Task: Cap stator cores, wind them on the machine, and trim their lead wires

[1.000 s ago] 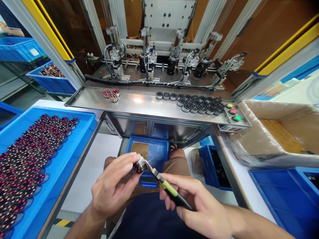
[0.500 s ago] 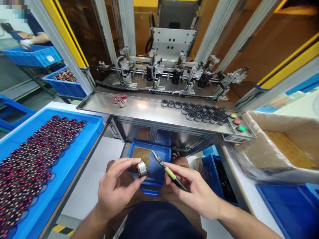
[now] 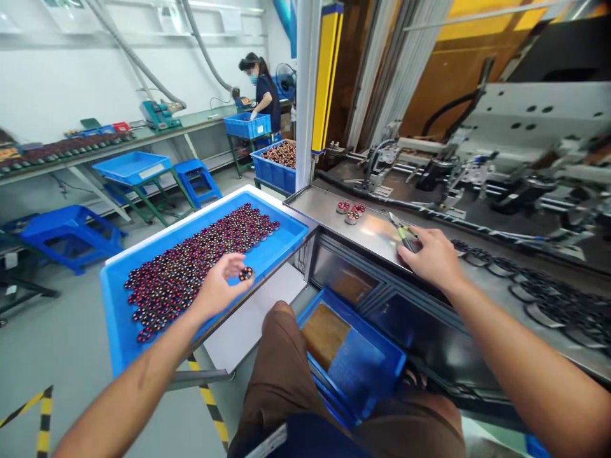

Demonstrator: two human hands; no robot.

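Note:
My left hand (image 3: 223, 286) is closed on a small round motor stator (image 3: 245, 273) with copper windings, held between thumb and fingertips. It hovers over the near side of a large blue tray (image 3: 281, 247), where many similar stators (image 3: 205, 254) with red and copper parts lie close together. My right hand (image 3: 436, 257) grips a pair of pliers (image 3: 405, 236) with green and black handles. Their pointed jaws aim away from me, above the steel ledge (image 3: 334, 222) of the machine. Whether the pliers touch the ledge, I cannot tell.
Three stators (image 3: 352, 214) sit on the ledge, with rows of black-topped metal rings (image 3: 539, 289) to the right. Machine fixtures (image 3: 439, 172) stand behind. Below is a blue bin (image 3: 377, 356) near my knees. A co-worker (image 3: 267, 95) stands at a far bench beside blue crates.
My view has swung left. My left hand has carried the stator away from my lap to the tray, while my right hand has moved forward with the pliers to the ledge.

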